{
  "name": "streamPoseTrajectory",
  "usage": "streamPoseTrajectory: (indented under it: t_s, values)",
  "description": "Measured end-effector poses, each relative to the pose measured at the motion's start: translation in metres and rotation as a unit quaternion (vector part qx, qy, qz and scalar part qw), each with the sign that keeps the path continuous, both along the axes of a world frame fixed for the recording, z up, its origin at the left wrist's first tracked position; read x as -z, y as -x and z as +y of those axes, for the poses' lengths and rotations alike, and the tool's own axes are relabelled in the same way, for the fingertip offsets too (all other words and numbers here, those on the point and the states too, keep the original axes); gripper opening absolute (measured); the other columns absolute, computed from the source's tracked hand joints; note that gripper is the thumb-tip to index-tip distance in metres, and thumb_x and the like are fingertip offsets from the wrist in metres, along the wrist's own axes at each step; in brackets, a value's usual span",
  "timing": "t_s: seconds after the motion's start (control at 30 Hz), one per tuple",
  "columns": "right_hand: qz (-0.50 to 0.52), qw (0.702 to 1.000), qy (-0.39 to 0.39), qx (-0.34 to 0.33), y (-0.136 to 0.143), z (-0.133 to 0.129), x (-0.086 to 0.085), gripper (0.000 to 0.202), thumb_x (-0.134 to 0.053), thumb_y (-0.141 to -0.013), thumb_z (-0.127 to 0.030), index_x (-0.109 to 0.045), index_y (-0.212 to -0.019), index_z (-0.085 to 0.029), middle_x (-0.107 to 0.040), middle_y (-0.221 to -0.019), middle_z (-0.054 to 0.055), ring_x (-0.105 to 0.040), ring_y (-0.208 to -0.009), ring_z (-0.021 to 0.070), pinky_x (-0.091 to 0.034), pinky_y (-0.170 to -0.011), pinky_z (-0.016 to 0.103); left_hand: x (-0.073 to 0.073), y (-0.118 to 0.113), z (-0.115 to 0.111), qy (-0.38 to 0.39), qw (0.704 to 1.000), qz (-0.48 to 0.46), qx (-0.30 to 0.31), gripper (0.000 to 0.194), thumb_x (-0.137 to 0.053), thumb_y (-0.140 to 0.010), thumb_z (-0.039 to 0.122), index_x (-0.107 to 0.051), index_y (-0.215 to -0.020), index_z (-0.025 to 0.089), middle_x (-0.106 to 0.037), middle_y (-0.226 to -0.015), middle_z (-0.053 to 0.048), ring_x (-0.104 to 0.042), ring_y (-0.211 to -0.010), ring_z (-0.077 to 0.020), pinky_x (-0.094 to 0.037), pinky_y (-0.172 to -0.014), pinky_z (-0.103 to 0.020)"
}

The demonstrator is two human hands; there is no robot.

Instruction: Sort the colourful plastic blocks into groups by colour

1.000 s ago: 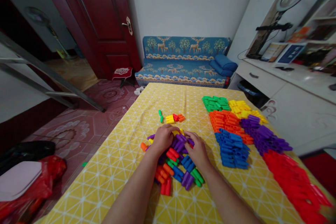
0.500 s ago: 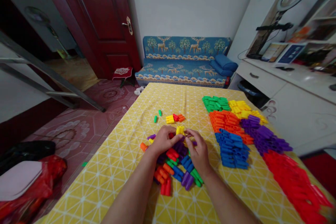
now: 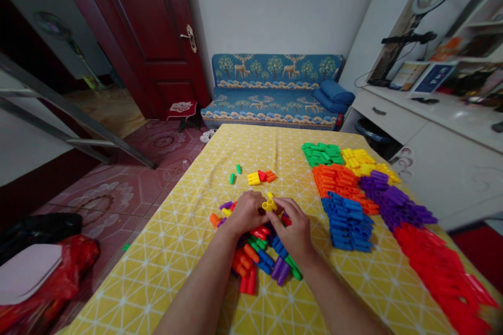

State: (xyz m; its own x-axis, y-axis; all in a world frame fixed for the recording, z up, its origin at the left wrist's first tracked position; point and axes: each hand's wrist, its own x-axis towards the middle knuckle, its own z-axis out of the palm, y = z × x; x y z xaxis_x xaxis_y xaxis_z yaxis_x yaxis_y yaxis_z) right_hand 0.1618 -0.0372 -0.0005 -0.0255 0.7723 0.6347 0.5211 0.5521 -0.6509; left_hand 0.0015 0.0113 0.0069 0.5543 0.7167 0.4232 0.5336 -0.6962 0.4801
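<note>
Head view: the yellow block (image 3: 269,205), at the far side of the pile (image 3: 251,253), had tipped its open ends toward you since the earlier frame. Your right hand (image 3: 294,226) pinched it, fingers slightly parted; your left hand (image 3: 248,210) curled inward beside it, grip hidden.

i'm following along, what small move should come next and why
Perhaps set the yellow piece, between left hand and right hand, on the yellow pile; the blue pile and red pile are also single-coloured, while the heap below the hands is mixed.
</note>
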Motion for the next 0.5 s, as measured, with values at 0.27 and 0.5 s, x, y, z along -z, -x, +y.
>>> streamPoseTrajectory:
  t_s: [0.27,0.5]
  values:
    - [0.027,0.983,-0.026,0.182,-0.097,0.045,-0.047,0.029,-0.062,-0.083,-0.039,-0.068,-0.102,-0.017,-0.068,-0.086,0.005,-0.062,-0.070,0.0138,-0.053,-0.068,0.028,-0.006,0.002,-0.001,0.052,0.998,-0.027,-0.007,0.030,-0.067,-0.083,0.041,-0.065,-0.063,0.018,-0.066,-0.067,-0.004,-0.057,-0.065,-0.0154,-0.040,-0.066,-0.027]
    - [0.012,0.939,0.082,0.334,-0.266,0.135,-0.078,0.016,-0.065,-0.075,-0.032,-0.067,-0.083,-0.018,-0.063,-0.075,0.004,-0.058,-0.066,0.0173,-0.048,-0.068,0.036,-0.005,0.001,-0.001,0.054,0.998,-0.011,-0.025,0.026,-0.069,-0.082,0.037,-0.065,-0.065,0.017,-0.067,-0.069,-0.002,-0.058,-0.067,-0.0141,-0.041,-0.068,-0.026]
